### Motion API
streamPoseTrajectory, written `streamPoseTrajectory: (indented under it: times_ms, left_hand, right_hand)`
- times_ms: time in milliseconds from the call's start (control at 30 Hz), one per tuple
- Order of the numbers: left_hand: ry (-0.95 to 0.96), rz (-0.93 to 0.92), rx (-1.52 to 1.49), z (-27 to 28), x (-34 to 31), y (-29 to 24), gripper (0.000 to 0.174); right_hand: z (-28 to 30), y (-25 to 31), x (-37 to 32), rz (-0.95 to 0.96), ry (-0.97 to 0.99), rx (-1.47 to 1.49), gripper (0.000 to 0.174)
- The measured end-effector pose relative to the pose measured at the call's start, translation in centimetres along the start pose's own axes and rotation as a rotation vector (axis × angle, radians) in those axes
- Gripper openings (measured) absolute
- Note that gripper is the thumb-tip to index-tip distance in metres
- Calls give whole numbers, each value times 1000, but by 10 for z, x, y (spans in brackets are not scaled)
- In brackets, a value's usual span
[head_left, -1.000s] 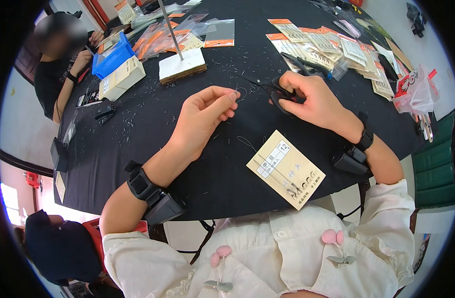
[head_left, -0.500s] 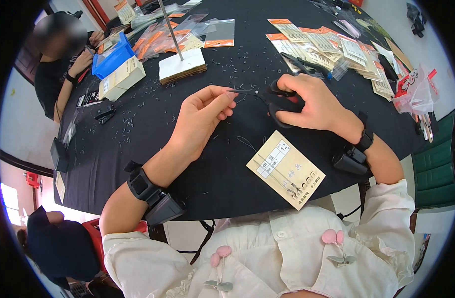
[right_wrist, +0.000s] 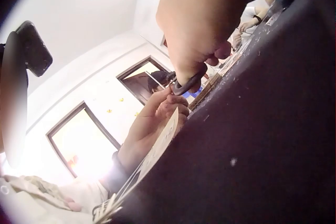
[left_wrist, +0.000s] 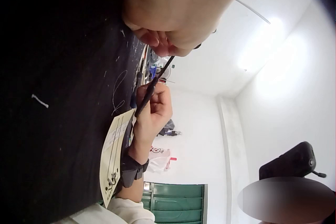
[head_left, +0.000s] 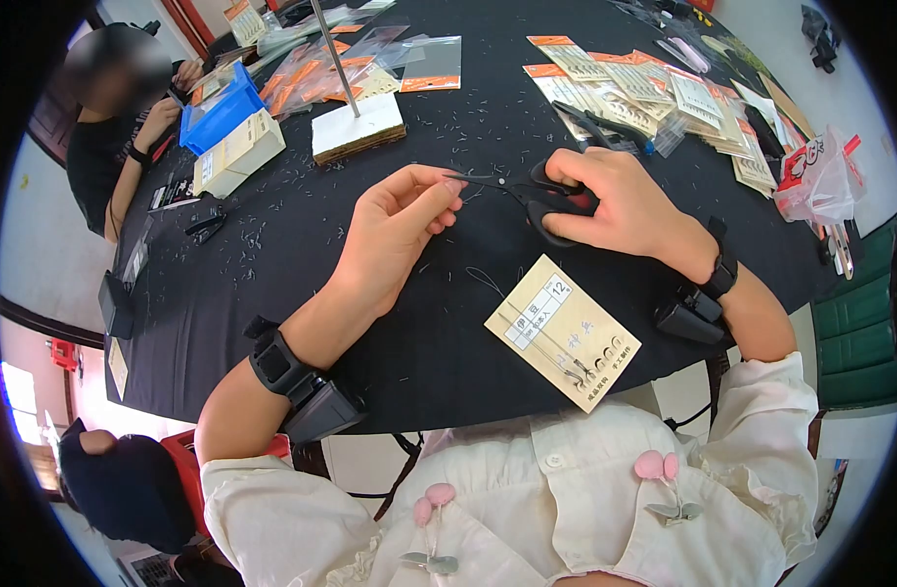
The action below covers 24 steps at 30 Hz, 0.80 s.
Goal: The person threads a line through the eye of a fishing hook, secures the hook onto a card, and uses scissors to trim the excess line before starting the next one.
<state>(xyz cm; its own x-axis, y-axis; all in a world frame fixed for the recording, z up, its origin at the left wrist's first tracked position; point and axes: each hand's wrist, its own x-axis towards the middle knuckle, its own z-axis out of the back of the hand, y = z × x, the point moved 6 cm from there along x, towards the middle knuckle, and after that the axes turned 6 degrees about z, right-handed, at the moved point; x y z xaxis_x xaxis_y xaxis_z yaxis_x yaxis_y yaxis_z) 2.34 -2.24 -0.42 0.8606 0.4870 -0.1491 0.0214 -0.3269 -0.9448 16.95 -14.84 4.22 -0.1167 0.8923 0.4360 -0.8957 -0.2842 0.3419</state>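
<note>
My right hand [head_left: 620,203] grips black scissors [head_left: 538,206] by the handles, blades pointing left and looking closed. Their tips meet the fingertips of my left hand [head_left: 395,230], where thumb and index finger pinch something too small to make out, perhaps thin line. Below the hands lies a beige card [head_left: 563,334] with hooks and fine line fixed to it, a loop of line past its upper left corner. In the left wrist view the scissors [left_wrist: 152,86] run between both hands; the right wrist view shows a handle ring [right_wrist: 190,81] round the right thumb.
A white-topped block [head_left: 358,129] with a metal rod stands beyond the left hand. Hook cards [head_left: 629,88] and pliers lie at the back right. A blue tray [head_left: 219,110] and card stack [head_left: 239,154] are at left, near another person. Small clippings dot the black cloth.
Since the earliest frame, the scissors have swung from angled and spread to lying level, their tips now at my left fingertips. The left hand has barely moved.
</note>
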Motion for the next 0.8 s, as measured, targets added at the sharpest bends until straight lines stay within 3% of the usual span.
streamPoseTrajectory:
  times_ms: [500,667,800]
  left_hand:
    - [-13,3,0,0,0,-1,12]
    - [-25,6,-11,-1,-1,-2,13]
    - [-18,12,-28,-1,-1,-1,15]
  right_hand:
    - [3,1,-1,-12,-18,55,25]
    - [6,-7,-2,-153,-54,165,24]
    - [3,-4,-2,-98,-67,185,28]
